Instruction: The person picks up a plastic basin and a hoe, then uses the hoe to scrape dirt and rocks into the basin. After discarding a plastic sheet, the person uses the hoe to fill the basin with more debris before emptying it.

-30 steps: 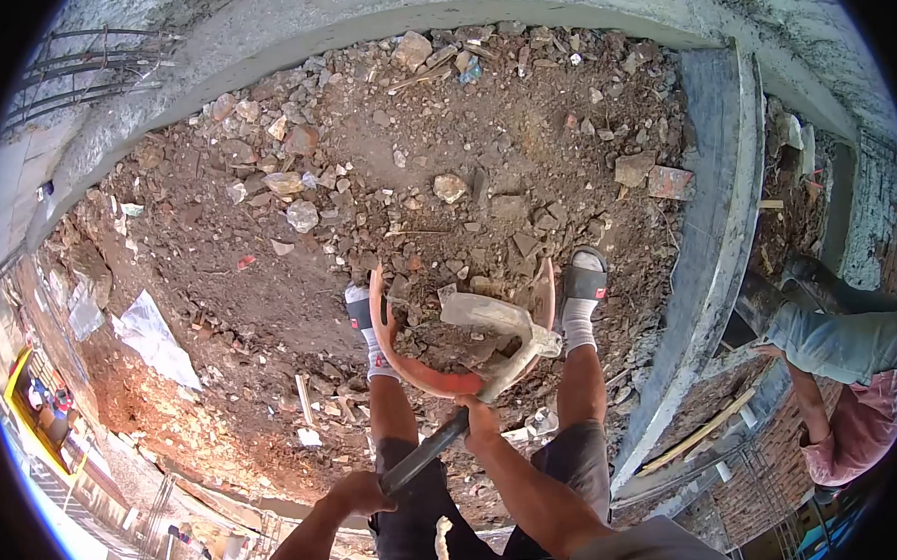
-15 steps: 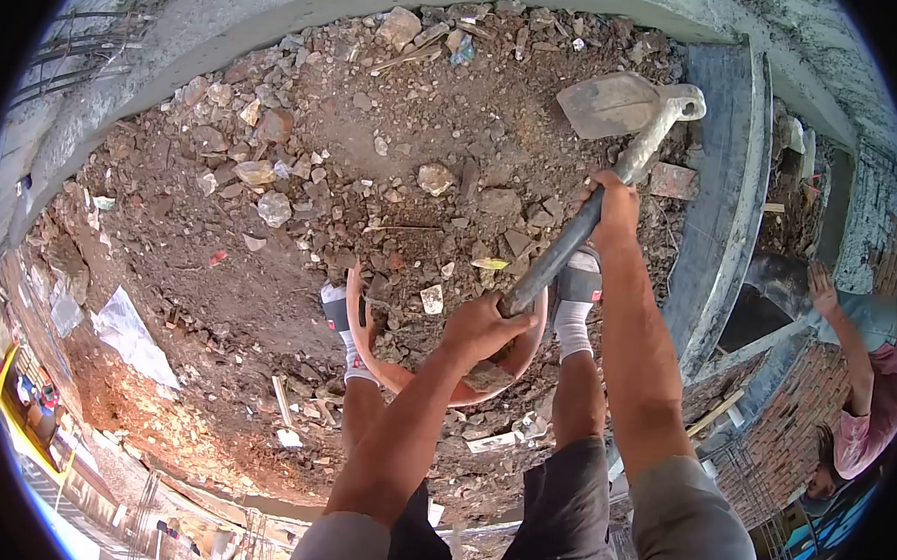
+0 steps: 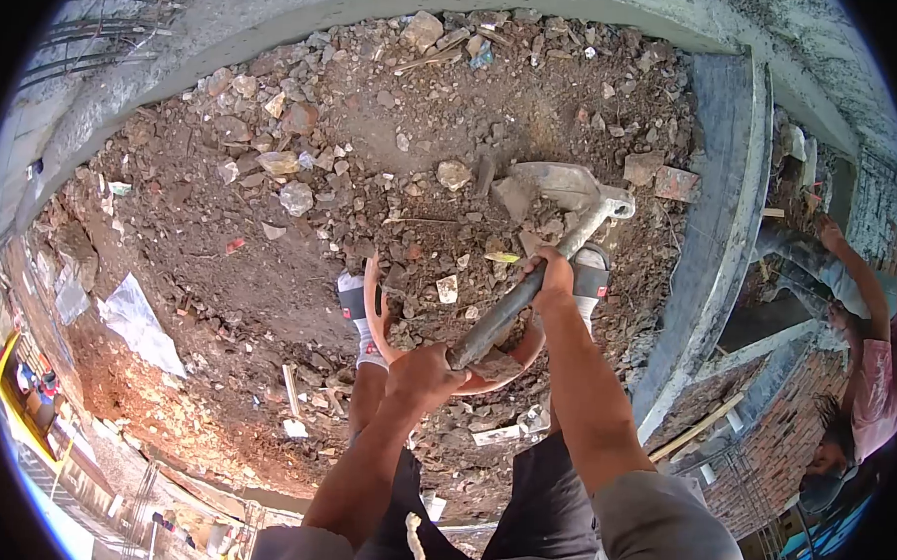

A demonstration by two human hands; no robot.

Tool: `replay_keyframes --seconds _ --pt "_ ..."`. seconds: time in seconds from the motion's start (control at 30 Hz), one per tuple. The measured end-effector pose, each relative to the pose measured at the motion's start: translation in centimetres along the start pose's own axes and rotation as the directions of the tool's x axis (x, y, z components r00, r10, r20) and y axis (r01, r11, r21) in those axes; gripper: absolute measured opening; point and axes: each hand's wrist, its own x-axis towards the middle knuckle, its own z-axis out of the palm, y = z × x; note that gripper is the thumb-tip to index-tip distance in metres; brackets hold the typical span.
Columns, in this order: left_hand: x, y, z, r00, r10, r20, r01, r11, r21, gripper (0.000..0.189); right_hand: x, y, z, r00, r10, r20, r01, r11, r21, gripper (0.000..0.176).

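Observation:
Both my hands are closed around the dark handle of a hoe (image 3: 499, 320). My left hand (image 3: 424, 373) grips the near end of the handle, low and to the left. Farther up, close to the metal socket, is my right hand (image 3: 552, 278). The hoe's broad blade (image 3: 561, 183) lies against the rubble, with stones and soil at its lower edge. Between my feet sits a round, reddish basin (image 3: 375, 307) with soil and stones in it. My forearms and the handle hide part of its rim.
Broken stones and soil (image 3: 297, 303) cover the ground. A concrete beam (image 3: 710, 241) runs along the right, and a wall curves across the top. Beyond the beam another person (image 3: 869, 388) bends with an arm stretched out. A white plastic sheet (image 3: 138, 325) lies at left.
The hoe blade has come down and toward me, gathering stones at its edge. Both my hands moved lower and to the left with the handle. The other person's arm has shifted.

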Motion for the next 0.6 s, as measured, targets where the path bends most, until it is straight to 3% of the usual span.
replay_keyframes --seconds 0.13,0.2,0.33,0.43,0.53,0.57,0.6 --pt "-4.3 -2.6 2.4 0.994 -0.112 0.008 0.111 0.994 0.006 0.059 -5.2 2.9 0.1 0.995 0.013 0.096 -0.014 1.000 0.015 0.010" --pt "-6.4 -5.9 5.4 0.998 -0.066 -0.001 0.066 0.991 -0.114 0.057 -8.1 5.2 -0.2 0.996 0.054 0.068 -0.049 0.996 -0.075 0.013" --pt "-13.5 -8.2 8.6 0.980 -0.125 0.152 0.142 0.984 -0.107 0.058 -14.0 9.9 -3.2 0.987 0.157 0.043 -0.151 0.980 -0.128 0.015" --pt "-16.0 -9.4 10.5 0.898 -0.221 0.379 0.285 0.951 -0.121 0.056 -17.0 10.5 -4.7 0.982 0.190 0.019 -0.185 0.969 -0.162 0.013" --pt "-14.4 -7.5 8.7 0.983 -0.070 0.168 0.088 0.991 -0.098 0.053 -15.3 8.2 -4.9 0.973 0.209 0.097 -0.205 0.978 -0.046 0.012" --pt "-12.7 -5.3 6.2 0.982 -0.102 0.161 0.104 0.995 -0.001 0.048 -14.3 6.9 -3.9 0.985 0.133 0.106 -0.130 0.991 -0.028 0.012" --pt "-9.2 -6.1 6.4 0.998 -0.047 0.031 0.046 0.999 0.003 0.047 -12.6 5.3 -2.3 0.992 0.054 0.118 -0.054 0.999 -0.003 0.012"
